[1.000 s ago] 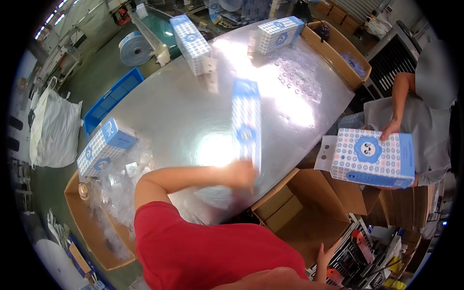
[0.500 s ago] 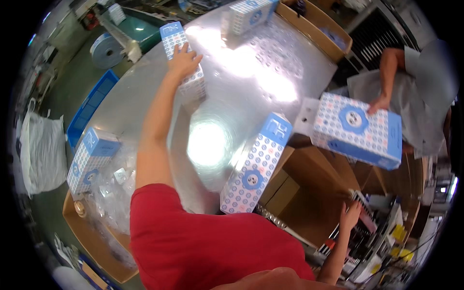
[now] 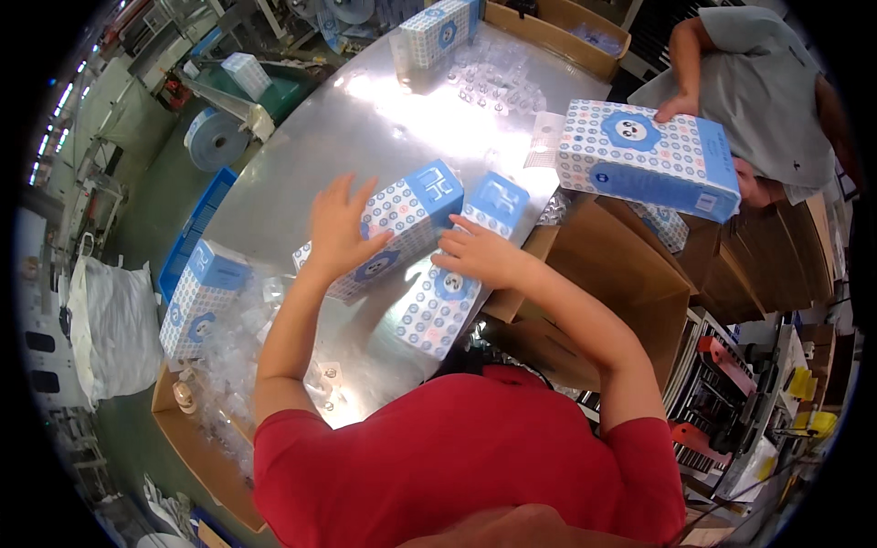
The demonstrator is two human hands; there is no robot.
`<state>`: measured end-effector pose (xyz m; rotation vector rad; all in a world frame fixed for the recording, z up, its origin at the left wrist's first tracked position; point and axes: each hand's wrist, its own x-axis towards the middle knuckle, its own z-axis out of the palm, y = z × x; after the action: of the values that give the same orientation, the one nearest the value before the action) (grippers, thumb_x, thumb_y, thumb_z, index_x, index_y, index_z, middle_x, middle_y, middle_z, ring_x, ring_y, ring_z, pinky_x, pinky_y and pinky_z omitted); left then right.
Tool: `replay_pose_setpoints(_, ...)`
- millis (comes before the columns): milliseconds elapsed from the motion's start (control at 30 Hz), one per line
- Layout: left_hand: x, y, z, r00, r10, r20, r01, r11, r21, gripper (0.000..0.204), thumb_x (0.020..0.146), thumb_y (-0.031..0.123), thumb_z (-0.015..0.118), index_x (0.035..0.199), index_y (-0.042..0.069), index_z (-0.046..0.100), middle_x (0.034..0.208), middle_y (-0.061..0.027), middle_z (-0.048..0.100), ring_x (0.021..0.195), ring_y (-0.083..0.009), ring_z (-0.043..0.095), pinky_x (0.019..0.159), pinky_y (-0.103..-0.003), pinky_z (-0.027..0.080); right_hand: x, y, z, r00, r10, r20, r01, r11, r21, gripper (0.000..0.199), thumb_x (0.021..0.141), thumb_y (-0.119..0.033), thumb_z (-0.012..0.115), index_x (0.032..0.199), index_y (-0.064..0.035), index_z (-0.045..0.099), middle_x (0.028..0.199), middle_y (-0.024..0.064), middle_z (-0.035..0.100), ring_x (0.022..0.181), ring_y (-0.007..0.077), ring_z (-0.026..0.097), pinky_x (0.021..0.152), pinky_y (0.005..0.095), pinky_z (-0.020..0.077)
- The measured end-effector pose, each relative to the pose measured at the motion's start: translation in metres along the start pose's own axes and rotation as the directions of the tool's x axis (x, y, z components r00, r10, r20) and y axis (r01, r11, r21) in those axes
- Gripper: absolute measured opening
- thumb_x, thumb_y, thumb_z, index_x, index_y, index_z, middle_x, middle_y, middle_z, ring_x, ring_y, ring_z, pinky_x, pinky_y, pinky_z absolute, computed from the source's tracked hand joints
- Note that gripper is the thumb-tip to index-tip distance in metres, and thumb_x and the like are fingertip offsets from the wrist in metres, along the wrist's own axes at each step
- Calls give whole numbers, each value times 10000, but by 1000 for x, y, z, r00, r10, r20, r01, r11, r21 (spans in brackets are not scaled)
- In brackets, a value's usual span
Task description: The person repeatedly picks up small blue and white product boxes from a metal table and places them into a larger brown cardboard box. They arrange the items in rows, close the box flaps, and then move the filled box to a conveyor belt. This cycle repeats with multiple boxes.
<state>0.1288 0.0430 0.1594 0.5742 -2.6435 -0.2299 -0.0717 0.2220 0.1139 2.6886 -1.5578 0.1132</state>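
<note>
Fingers [image 3: 343,192] of the left hand [image 3: 340,228] are spread wide at a patterned box [image 3: 406,210] on the metal table [image 3: 283,173]; the neighbouring box [image 3: 448,290] is touched by the right hand [image 3: 486,256], whose grip cannot be told

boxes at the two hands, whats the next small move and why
Probably close the left hand around the box beside it: that hand is spread open, while the right hand lies over the neighbouring box.
</note>
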Motion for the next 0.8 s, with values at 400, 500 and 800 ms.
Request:
replay_pose_setpoints(400, 19, 29, 44, 866, 469, -173, -499, 837, -226, 956, 564, 97, 779, 1399, 114, 312, 1241, -183, 451, 1137, -364, 431, 948, -456, 347, -395, -156, -37, -155, 988, 26, 391, 37, 920, 719, 775, -369, 656, 1312, 32, 395, 1235, 207, 531, 1099, 316, 562, 929, 441, 468)
replay_pose_setpoints(500, 39, 65, 71, 869, 453, -199, -493, 759, -426, 965, 619, 117, 786, 1421, 72, 251, 1294, -177, 425, 1235, -339, 387, 990, -461, 345, -414, -201, 5, -339, 935, 108, 689, 169, 705, 604, 912, -412, 454, 1367, -25, 365, 1312, 171, 492, 1155, 327, 507, 983, 430, 429)
replay_pose_setpoints(800, 65, 245, 118, 549, 830, 98, -502, 421, -755, 975, 665, 257, 771, 1444, 67, 215, 1303, -217, 442, 1276, -367, 357, 1038, -458, 317, -373, -236, 13, -381, 908, 174, 924, 370, 91, 591, 909, -525, 397, 1326, -109, 442, 1319, 147, 478, 1155, 337, 487, 1008, 481, 384)
